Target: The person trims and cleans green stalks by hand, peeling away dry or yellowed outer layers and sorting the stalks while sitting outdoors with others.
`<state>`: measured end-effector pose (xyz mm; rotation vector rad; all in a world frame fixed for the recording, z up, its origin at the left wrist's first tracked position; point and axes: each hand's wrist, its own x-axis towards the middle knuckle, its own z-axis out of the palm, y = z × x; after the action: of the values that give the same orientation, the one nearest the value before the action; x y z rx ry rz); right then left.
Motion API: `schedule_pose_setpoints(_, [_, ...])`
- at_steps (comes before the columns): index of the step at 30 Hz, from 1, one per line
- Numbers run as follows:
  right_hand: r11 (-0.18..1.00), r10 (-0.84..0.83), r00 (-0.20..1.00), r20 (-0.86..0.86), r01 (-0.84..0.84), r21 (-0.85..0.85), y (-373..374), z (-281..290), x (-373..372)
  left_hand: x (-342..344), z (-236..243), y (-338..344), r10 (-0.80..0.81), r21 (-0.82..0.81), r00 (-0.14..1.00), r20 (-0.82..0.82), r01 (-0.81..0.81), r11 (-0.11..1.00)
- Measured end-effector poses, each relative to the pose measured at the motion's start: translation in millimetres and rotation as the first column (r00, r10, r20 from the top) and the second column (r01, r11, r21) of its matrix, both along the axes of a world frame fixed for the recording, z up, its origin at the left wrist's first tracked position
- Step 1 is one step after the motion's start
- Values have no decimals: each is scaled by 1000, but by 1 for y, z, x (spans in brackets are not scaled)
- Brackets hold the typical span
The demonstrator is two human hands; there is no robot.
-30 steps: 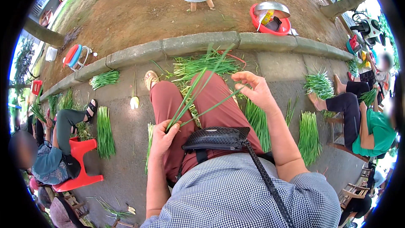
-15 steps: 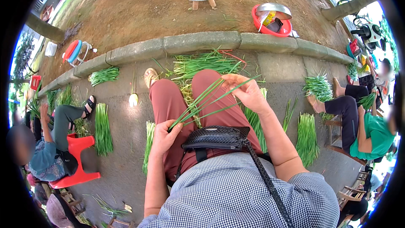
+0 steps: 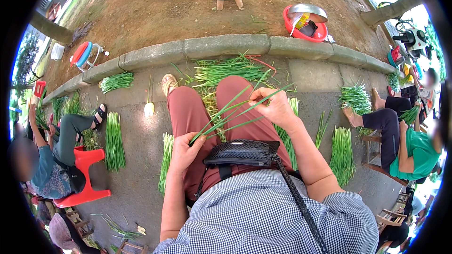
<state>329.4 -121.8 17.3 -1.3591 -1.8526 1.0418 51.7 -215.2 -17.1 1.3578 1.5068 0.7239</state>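
Observation:
I sit with my legs in reddish trousers stretched toward a stone curb. My left hand (image 3: 184,149) grips the root end of a small bunch of green chives (image 3: 231,113) over my left thigh. My right hand (image 3: 275,106) pinches the leaf ends of the same bunch over my right thigh, so the stalks slant up to the right between my hands. A black mesh pouch (image 3: 242,153) on a strap lies in my lap just below them. A loose heap of chives (image 3: 226,70) lies on the ground beyond my knees.
Tidy chive bundles lie beside my left leg (image 3: 165,160), at the far left (image 3: 114,141) and on the right (image 3: 342,155). A person on a red stool (image 3: 84,178) sits left; another in green (image 3: 414,153) sits right. A red basin (image 3: 305,23) rests beyond the curb (image 3: 226,47).
My right hand has come down from raised height to thigh level, lowering the leaf ends of the bunch. My left hand has kept its grip in nearly the same place.

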Motion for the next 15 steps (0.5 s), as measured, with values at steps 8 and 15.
schedule_pose_setpoints(8, [986,74,997,-9,-71,151,-2,-6,-6,-1,1,0,-27,20,999,-25,28,999])
schedule_pose_setpoints(15, [992,-118,979,-165,124,28,4,-17,3,-2,-7,-2,17,16,999,42,-17,1000])
